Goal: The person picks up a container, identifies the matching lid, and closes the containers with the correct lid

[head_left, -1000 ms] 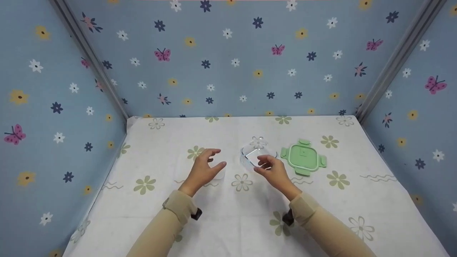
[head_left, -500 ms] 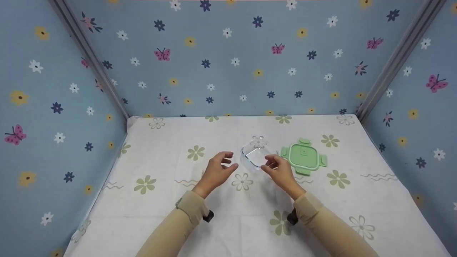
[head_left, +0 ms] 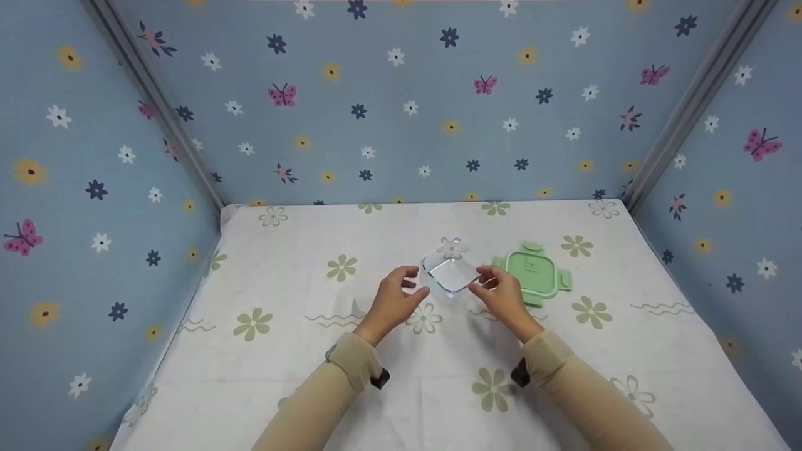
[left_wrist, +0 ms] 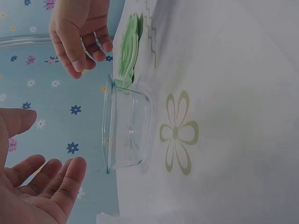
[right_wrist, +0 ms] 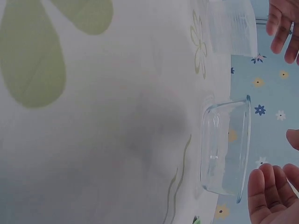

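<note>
Clear glass container (head_left: 451, 275) on desk (head_left: 438, 394), between left hand (head_left: 393, 299) and right hand (head_left: 503, 297), slightly beyond both. Fingers of each loosely parted, holding nothing. Right hand nearer, just beside rim. Container squarish; no clear long axis.

On the bench (head_left: 426, 388), the dish (head_left: 450, 273) stood between the box (right_wrist: 231, 30) on its left and the lid (head_left: 534, 274) on its right.
</note>
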The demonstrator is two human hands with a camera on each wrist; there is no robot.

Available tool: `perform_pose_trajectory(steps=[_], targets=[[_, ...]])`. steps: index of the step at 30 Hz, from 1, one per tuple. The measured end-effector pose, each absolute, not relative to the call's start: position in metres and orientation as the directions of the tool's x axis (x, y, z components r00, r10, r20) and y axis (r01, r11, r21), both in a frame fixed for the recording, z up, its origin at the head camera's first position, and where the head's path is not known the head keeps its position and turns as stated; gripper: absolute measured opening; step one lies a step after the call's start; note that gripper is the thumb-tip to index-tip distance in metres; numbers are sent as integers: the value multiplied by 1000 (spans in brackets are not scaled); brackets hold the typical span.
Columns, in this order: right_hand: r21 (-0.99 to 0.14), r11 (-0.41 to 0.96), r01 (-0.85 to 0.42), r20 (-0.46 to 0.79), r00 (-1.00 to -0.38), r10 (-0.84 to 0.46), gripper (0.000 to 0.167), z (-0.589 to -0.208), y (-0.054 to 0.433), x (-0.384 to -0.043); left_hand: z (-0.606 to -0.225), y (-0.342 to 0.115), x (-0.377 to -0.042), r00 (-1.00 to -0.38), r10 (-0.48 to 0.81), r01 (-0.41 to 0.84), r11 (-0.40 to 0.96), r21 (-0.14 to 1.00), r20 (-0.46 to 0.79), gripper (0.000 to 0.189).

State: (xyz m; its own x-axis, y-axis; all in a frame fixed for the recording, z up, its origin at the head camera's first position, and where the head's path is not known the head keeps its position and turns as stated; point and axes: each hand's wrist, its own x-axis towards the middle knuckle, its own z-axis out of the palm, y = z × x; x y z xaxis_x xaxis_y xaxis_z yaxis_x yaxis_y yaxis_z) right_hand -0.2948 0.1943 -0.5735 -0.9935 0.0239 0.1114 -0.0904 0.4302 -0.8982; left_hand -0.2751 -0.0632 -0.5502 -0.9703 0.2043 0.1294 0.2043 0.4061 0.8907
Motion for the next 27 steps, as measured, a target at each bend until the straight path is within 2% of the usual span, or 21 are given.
perform_pose_trajectory(steps=[11, 20, 27], targets=[[-884, 461, -79, 126, -989, 72, 39, -578, 208, -302, -567, -46, -285, -986, 141, 136, 382, 914, 88, 54], [-884, 466, -40, 84, -994, 73, 46, -578, 213, -309, -575, -36, -291, -991, 122, 96, 371, 924, 53, 53], [-877, 480, -12, 54, -996, 74, 48, -583, 218, -315, -587, -28, -299, -996, 83, 61, 358, 932, 33, 59]])
